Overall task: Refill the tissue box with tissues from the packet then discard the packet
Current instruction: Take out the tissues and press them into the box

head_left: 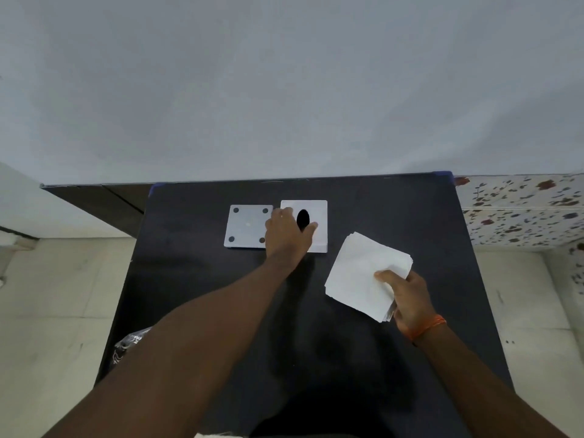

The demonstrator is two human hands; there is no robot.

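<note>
A dark worktop (363, 343) stood against a plain grey wall (284, 90). Pale floor tiles (47, 295) lay to either side of it, and a speckled, flower-patterned surface (521, 210) showed at the right edge.

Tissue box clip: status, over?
Left hand on tissue box. Right hand grips tissue stack. Base plate off, beside box. Nothing blocking.

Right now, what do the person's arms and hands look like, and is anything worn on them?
Both forearms are bare, with no sleeves in view. The left hand wears nothing visible. The right hand has an orange thread band tied around its wrist. No gloves, watch or rings show.
</note>
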